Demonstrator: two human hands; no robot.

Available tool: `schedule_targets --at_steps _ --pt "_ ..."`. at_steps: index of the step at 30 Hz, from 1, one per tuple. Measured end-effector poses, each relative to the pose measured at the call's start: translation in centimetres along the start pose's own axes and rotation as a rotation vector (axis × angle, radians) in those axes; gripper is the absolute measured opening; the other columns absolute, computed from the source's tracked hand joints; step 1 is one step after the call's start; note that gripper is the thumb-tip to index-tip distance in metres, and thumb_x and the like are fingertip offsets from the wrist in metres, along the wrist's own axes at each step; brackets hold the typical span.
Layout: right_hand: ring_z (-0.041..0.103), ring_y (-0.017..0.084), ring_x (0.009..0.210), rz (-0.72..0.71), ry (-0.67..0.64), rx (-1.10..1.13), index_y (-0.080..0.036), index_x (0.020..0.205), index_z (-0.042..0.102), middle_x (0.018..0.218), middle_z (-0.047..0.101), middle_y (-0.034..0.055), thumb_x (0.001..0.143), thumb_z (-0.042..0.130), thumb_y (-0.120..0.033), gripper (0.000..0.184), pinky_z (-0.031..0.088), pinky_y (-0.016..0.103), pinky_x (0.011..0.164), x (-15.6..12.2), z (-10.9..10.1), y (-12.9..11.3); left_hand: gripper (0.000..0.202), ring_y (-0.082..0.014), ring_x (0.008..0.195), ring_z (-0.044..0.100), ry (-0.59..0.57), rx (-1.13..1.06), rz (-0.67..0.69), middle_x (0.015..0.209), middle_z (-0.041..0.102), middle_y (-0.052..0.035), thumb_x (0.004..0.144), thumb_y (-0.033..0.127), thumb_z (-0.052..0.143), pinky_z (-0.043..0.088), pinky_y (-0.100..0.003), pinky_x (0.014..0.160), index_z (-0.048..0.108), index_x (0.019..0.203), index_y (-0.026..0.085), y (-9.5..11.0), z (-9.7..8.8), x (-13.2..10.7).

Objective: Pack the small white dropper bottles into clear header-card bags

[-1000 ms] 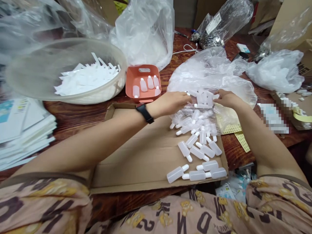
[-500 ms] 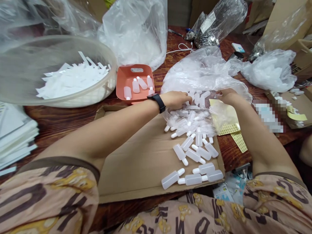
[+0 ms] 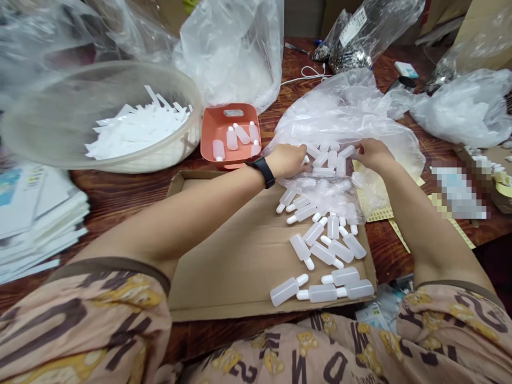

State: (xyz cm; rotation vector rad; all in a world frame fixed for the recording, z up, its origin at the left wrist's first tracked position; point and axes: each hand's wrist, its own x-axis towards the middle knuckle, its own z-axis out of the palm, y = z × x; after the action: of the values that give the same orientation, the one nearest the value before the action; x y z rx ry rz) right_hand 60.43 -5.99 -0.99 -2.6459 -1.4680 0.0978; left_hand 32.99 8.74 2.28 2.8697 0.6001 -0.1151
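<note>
Ctr frame, L hand (image 3: 287,159) is curling half-closed w/ a white cap (image 3: 306,160) showing beside it; can't tell if it's gripping. R hand (image 3: 373,153), right of ctr, is curving in, partly closed, by a bottle (image 3: 347,152), hold unclear too. Pale bottles (image 3: 323,293) are lying in the clear bag (image 3: 356,120) btwn hands & on the cardboard tray (image 3: 224,266), lower ctr. Orange bin (image 3: 211,120), upper ctr, is holding a few more.

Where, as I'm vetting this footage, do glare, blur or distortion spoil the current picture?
Head view, middle: pale glare streaks the clear bag; head view, low: the loose bottles keep clear outlines, unlike those under its crinkled folds; head view, left: the bowl looks soft and stretched; head view, right: a pixelated patch hides what lies there.
</note>
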Motion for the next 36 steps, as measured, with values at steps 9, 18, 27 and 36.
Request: schedule_targets --at_steps 9,18,27,36 --pt "0.076 0.024 0.098 -0.141 0.284 0.608 -0.024 0.114 0.080 0.111 0.081 0.0074 0.092 0.069 -0.029 0.025 0.063 0.043 0.095 -10.5 -3.4 -5.1 0.026 -0.0272 0.123 0.070 0.147 -0.382 0.040 0.141 0.067 -0.0159 0.105 0.028 0.063 0.053 -0.038 0.105 0.065 0.127 0.014 0.4 -0.5 -2.6" --pt "0.078 0.022 0.104 -0.356 0.223 0.949 -0.037 0.110 0.081 0.108 0.082 0.0000 0.098 0.073 -0.012 0.028 0.064 0.042 0.094 -24.8 -2.8 -11.9 0.040 -0.0180 0.103 0.078 -0.157 -2.042 -0.165 0.116 0.081 -0.0056 0.087 0.030 0.092 0.062 -0.028 0.091 0.071 0.120 0.022 4.4 -0.3 -16.4" --pt "0.081 0.025 0.086 -0.319 0.630 1.056 -0.038 0.097 0.075 0.096 0.082 -0.0025 0.088 0.082 -0.009 0.031 0.071 0.050 0.083 -30.4 -0.4 -18.0 0.034 -0.0106 0.085 0.072 -0.103 -2.249 -0.317 0.099 0.080 -0.0024 0.076 0.039 0.101 0.062 -0.017 0.079 0.084 0.095 0.016 7.3 1.9 -21.8" --pt "0.076 0.023 0.071 -0.295 0.744 1.062 -0.035 0.081 0.063 0.080 0.076 -0.0040 0.093 0.081 -0.021 0.026 0.068 0.050 0.075 -30.8 0.0 -19.5 0.018 -0.0129 0.096 0.078 -0.199 -2.475 -0.359 0.104 0.083 -0.0002 0.080 0.029 0.097 0.065 -0.019 0.092 0.086 0.092 0.022 9.0 2.4 -23.5"
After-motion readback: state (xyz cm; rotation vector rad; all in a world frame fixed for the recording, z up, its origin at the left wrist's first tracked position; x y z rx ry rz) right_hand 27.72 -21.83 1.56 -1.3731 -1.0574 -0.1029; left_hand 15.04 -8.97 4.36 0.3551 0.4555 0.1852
